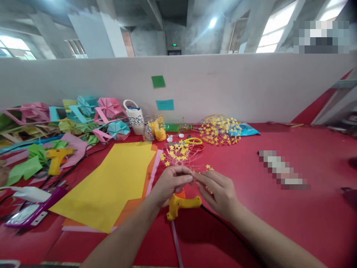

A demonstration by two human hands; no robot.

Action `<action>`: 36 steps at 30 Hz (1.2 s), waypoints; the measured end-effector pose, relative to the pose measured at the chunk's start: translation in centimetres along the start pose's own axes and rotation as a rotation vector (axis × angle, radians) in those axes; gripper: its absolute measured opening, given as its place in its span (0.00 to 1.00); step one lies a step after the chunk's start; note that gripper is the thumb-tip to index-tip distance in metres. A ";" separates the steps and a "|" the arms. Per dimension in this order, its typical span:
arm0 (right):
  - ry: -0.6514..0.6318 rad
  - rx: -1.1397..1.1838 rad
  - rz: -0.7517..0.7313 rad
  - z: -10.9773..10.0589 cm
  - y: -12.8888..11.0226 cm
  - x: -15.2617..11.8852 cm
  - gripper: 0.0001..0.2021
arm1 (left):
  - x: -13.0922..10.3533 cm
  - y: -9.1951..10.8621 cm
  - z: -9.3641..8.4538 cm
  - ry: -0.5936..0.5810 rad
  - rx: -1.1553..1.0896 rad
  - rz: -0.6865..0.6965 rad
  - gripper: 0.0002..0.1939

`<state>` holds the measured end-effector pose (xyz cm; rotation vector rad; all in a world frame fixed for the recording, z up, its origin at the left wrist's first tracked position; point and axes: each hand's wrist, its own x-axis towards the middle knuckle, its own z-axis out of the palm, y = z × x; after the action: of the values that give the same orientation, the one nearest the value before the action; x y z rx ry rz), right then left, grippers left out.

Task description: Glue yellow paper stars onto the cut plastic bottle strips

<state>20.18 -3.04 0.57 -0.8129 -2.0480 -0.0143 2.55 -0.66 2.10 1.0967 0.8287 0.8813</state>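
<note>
My left hand (173, 182) is closed, thumb against the curled fingers, at the middle of the red table. Its fingertips meet those of my right hand (216, 188), which is pinched on something small that I cannot make out. Yellow stars on clear strands (177, 153) spread just behind my hands, and a few more stars (209, 167) show by my right fingers. Below my hands lies a yellow glue gun (184, 203) with a clear glue stick (176, 242) out of its back. Yellow-handled scissors (193, 141) rest behind the stars.
Yellow paper sheets (122, 178) lie left of centre. Further left are a second glue gun (57, 160), a purple power strip (36, 214) and folded paper pieces (108, 108). A white cup (135, 119), a green bottle (173, 128) and a star bundle (220, 129) stand or lie along the partition.
</note>
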 end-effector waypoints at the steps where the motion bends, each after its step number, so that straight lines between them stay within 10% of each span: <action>1: -0.004 0.071 0.082 -0.1 -0.1 0.1 0.11 | 0.0 0.0 0.0 0.006 0.015 -0.001 0.09; 6: -0.040 0.299 0.483 -0.4 -0.4 0.7 0.06 | -0.2 0.2 0.2 -0.006 0.271 0.095 0.06; 14: -0.081 0.422 0.649 -0.1 -0.6 0.9 0.08 | -0.7 0.2 1.1 0.043 0.427 0.198 0.04; 24: -0.718 -0.096 0.077 2.2 -2.0 -0.3 0.11 | -0.8 3.5 -4.6 0.464 0.503 0.491 0.04; 29: -0.768 -0.179 0.063 3.5 -2.4 -0.7 0.12 | -0.4 2.4 -5.1 0.507 0.632 0.520 0.04; 36: -0.555 0.202 0.188 -0.7 0.3 1.2 0.02 | -0.2 1.6 -5.2 0.517 0.702 0.529 0.05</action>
<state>20.42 -2.43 1.82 -0.9499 -2.4204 0.5710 -2.41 1.49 2.36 1.7875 1.3680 1.4038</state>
